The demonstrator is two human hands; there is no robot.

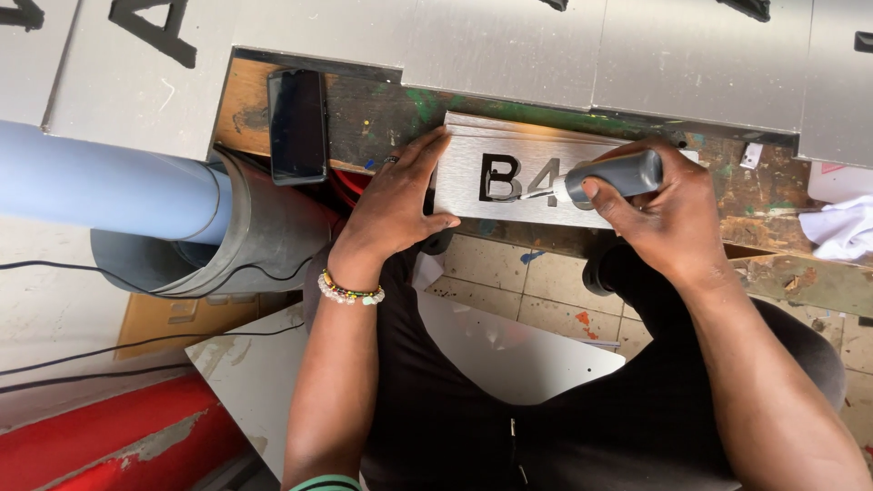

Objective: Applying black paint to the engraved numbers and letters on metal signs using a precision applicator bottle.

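A small brushed-metal plaque with raised black characters lies on the edge of a worn wooden workbench. My left hand presses flat on the plaque's left end, fingers spread, a ring on one finger and a bead bracelet on the wrist. My right hand grips a grey squeeze bottle, whose thin nozzle touches the black characters near the plaque's middle. The right part of the plaque is hidden under that hand.
A black phone lies at the bench's left. Large silver sheets with black letters cover the back. A blue pipe enters a grey fitting on the left. White cloth sits at right. Cables and tiled floor lie below.
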